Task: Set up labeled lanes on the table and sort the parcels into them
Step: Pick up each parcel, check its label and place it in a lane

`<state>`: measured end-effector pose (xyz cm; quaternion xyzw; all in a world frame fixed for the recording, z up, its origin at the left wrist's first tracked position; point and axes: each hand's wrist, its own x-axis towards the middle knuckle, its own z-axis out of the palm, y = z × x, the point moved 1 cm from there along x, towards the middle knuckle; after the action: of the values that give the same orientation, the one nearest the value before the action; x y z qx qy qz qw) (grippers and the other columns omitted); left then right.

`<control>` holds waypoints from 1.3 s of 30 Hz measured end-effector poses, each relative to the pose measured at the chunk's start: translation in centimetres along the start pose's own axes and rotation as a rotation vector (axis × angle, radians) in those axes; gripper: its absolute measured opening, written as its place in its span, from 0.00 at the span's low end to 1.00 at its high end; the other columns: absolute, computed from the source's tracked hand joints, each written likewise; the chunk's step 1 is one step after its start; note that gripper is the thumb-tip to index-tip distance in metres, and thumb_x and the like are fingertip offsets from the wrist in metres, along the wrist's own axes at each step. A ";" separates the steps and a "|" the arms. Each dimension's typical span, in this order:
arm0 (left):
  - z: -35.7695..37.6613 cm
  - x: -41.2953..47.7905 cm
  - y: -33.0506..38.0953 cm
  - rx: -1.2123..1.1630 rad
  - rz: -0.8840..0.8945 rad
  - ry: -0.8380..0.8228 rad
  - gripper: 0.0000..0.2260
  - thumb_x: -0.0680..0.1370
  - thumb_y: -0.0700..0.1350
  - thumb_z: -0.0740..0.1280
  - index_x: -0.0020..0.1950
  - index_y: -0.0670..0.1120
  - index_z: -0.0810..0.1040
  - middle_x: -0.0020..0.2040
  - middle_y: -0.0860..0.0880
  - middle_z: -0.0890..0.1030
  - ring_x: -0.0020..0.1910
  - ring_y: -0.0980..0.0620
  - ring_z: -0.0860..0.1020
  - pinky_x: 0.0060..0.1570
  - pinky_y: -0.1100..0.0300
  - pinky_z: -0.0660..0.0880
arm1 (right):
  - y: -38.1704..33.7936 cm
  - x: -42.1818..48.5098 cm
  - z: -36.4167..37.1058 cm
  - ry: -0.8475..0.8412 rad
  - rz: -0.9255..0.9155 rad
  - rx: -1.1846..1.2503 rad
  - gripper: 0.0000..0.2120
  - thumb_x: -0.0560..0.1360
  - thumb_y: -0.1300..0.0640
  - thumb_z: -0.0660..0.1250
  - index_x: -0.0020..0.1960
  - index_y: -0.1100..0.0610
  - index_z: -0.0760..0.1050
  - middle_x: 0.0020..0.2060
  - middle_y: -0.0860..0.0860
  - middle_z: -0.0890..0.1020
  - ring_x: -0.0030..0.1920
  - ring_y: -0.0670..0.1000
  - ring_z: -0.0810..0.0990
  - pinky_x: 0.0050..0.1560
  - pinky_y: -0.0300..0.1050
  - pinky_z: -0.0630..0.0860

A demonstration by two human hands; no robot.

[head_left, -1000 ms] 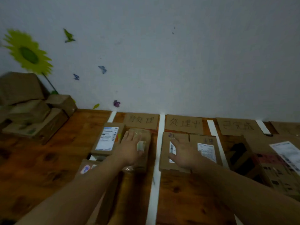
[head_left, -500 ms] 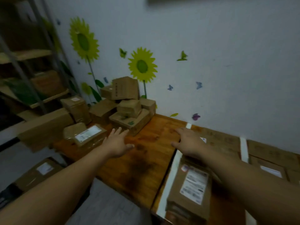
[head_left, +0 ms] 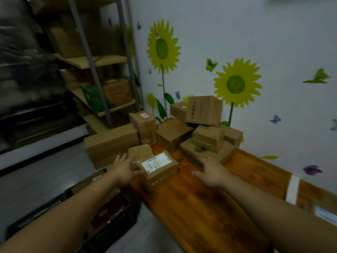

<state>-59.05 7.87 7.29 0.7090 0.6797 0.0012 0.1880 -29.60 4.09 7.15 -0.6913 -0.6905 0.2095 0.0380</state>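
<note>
Lying crosswise between my hands at table (head_left: 200, 207) edge: small brown white-labelled cardboard parcel (head_left: 158, 166). Left hand (head_left: 123, 171) nearer, fingers (head_left: 125, 156) straight, thumb at its end; right hand (head_left: 212, 173) spread, empty, apart.

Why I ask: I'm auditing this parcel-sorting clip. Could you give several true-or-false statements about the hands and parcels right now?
1. The right hand grips a parcel. False: it is open over the wooden table, holding nothing.
2. The left hand is beside the white-labelled parcel. True.
3. A pile of cardboard boxes sits against the sunflower-decal wall. True.
4. The metal shelf rack is bare. False: it holds boxes, including a green box.
</note>
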 end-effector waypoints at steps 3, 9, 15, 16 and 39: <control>-1.2 3.1 -2.8 -0.015 -0.066 0.012 0.35 0.76 0.59 0.63 0.77 0.55 0.49 0.78 0.46 0.47 0.77 0.43 0.44 0.74 0.42 0.50 | -2.5 3.9 0.8 -0.007 -0.034 0.023 0.33 0.77 0.40 0.60 0.77 0.52 0.56 0.75 0.53 0.61 0.74 0.55 0.60 0.72 0.47 0.59; -0.2 9.2 -4.0 -0.055 0.033 -0.089 0.35 0.76 0.58 0.64 0.78 0.52 0.50 0.78 0.46 0.48 0.77 0.43 0.47 0.75 0.47 0.50 | -5.8 8.6 4.1 -0.054 0.040 0.177 0.26 0.78 0.45 0.63 0.74 0.47 0.62 0.72 0.49 0.65 0.72 0.51 0.64 0.70 0.50 0.61; 3.4 15.5 -2.5 -0.143 0.238 -0.306 0.23 0.79 0.49 0.63 0.73 0.49 0.63 0.69 0.47 0.70 0.65 0.49 0.72 0.64 0.55 0.69 | -8.2 11.2 9.8 -0.069 0.174 0.542 0.20 0.79 0.51 0.63 0.70 0.46 0.65 0.69 0.45 0.71 0.68 0.48 0.70 0.68 0.48 0.68; 3.8 16.1 -2.4 -0.140 0.263 -0.325 0.19 0.79 0.48 0.62 0.70 0.49 0.67 0.65 0.48 0.74 0.61 0.51 0.74 0.62 0.55 0.72 | -8.8 11.2 10.6 -0.054 0.204 0.633 0.22 0.79 0.52 0.63 0.71 0.45 0.64 0.70 0.46 0.70 0.70 0.48 0.69 0.69 0.51 0.68; 0.8 12.0 5.7 -1.064 0.423 -0.548 0.27 0.76 0.33 0.65 0.69 0.55 0.63 0.56 0.48 0.77 0.50 0.49 0.80 0.38 0.59 0.79 | -9.4 3.4 5.3 0.684 0.568 1.079 0.15 0.74 0.57 0.70 0.57 0.53 0.69 0.45 0.48 0.80 0.44 0.45 0.80 0.43 0.39 0.78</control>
<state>-52.45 19.18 5.09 0.6121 0.3586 0.1942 0.6775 -40.41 6.56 4.77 -0.7568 -0.2317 0.2955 0.5351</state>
